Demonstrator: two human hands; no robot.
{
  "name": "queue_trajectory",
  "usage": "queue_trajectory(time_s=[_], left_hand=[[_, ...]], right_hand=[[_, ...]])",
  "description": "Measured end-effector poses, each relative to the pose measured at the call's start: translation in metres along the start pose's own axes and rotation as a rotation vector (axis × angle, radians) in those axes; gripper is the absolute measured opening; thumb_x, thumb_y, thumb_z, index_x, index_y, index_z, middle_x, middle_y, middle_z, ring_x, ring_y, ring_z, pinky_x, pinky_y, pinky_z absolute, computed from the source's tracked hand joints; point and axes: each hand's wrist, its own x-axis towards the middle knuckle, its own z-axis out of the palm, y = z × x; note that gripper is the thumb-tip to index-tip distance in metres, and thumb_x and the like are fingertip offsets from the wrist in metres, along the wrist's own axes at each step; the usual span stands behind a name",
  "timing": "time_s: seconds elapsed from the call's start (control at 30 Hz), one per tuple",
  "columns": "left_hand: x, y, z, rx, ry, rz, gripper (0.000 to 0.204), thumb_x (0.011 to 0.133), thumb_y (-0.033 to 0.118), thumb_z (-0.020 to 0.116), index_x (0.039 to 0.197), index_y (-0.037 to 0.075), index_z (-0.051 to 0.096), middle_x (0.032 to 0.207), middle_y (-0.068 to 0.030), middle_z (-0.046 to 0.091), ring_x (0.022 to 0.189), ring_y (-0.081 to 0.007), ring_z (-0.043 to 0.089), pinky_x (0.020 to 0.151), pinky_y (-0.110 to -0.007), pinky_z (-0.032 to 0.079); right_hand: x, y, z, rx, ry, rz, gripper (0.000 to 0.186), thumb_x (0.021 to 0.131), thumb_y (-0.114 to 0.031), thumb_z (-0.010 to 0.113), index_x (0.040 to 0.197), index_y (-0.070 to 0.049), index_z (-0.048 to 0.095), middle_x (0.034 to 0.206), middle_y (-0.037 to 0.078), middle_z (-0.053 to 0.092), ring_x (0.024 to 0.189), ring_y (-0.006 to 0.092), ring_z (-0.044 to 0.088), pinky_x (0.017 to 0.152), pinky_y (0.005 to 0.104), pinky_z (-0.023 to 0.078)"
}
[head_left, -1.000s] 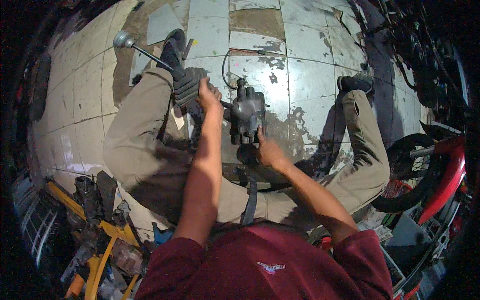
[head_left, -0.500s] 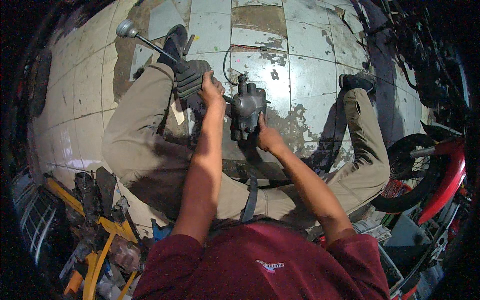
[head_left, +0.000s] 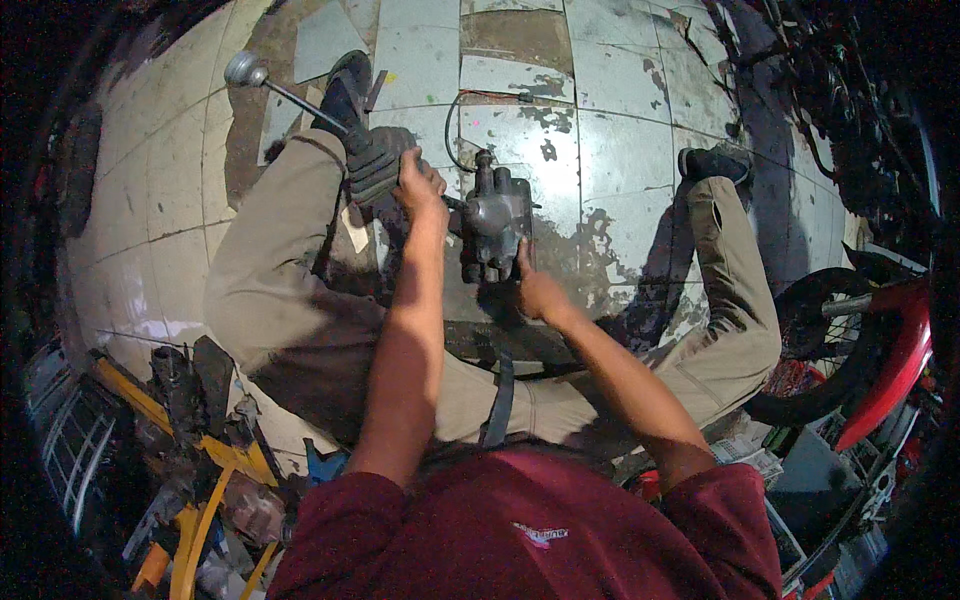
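Looking down from the head camera, I see the left hand [head_left: 420,187] clamped on a black rubber boot [head_left: 373,172] around a knobbed rod [head_left: 303,102]. Apart from it, the right hand [head_left: 541,297] puts one finger to the dark metal casing [head_left: 495,222] between the legs [head_left: 275,235]; I can't tell if it grips.

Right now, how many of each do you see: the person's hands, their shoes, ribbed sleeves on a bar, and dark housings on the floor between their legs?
Hands: 2 (left hand, right hand)
Shoes: 2 (left shoe, right shoe)
Ribbed sleeve: 1
Dark housing: 1
Total: 6
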Motion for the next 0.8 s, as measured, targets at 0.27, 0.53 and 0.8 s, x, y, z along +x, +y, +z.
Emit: queue_trajectory(time_s=[0.27,0.53,0.8], left_hand=[[0.001,0.0,-0.001,-0.013,-0.014,-0.037,0.021,0.073,0.03,0.059,0.075,0.011,0.049,0.051,0.0029,0.029,0.036,-0.0101,0.027,0.035,-0.026,0.019],[-0.004,0.004,-0.002,-0.02,-0.013,0.007,0.018,0.076,0.027,0.055,0.072,0.011,0.049,0.05,0.0029,0.029,0.035,-0.0097,0.027,0.034,-0.027,0.021],[0.001,0.0,-0.005,0.012,-0.054,-0.045,0.024,0.074,0.034,0.057,0.076,0.011,0.049,0.055,0.0025,0.031,0.039,-0.0098,0.028,0.037,-0.025,0.02]], right_hand=[[-0.009,0.001,0.006,0.021,0.025,-0.017,0.095,0.071,-0.003,0.053,0.135,0.002,-0.017,0.078,0.033,0.058,0.071,0.0467,0.057,0.064,0.05,0.046],[0.002,-0.003,0.016,0.01,0.089,-0.076,0.092,0.076,-0.008,0.053,0.136,0.0,-0.016,0.082,0.034,0.058,0.073,0.0473,0.057,0.066,0.0507,0.045],[0.015,0.011,0.014,0.01,0.051,-0.039,0.093,0.077,-0.012,0.053,0.136,-0.004,-0.019,0.079,0.033,0.058,0.073,0.0486,0.056,0.068,0.0502,0.045]])
